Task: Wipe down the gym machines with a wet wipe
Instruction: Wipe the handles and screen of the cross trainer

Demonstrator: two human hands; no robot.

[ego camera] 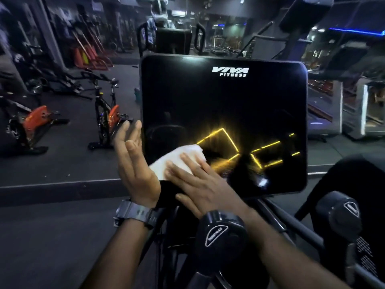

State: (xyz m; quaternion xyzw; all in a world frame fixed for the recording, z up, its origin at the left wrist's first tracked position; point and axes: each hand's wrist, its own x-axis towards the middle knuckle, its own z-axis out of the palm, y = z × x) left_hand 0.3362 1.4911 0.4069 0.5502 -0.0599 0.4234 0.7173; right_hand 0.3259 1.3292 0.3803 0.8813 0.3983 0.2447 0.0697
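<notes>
A glossy black console screen (225,105) marked VIVA FITNESS fills the middle of the head view, with yellow ceiling lights mirrored in its lower part. A white wet wipe (179,157) lies flat against the screen's lower left corner. My right hand (200,184) presses the wipe to the glass with straight, spread fingers. My left hand (133,161) is raised beside the screen's left edge, fingers straight, palm facing the screen. It holds nothing. A dark watch sits on my left wrist.
Two black round handle ends (220,232) (337,215) of the machine rise below the screen. Orange spin bikes (108,115) stand on the dark floor to the left. Treadmills (343,113) line the right side. More equipment stands behind the console.
</notes>
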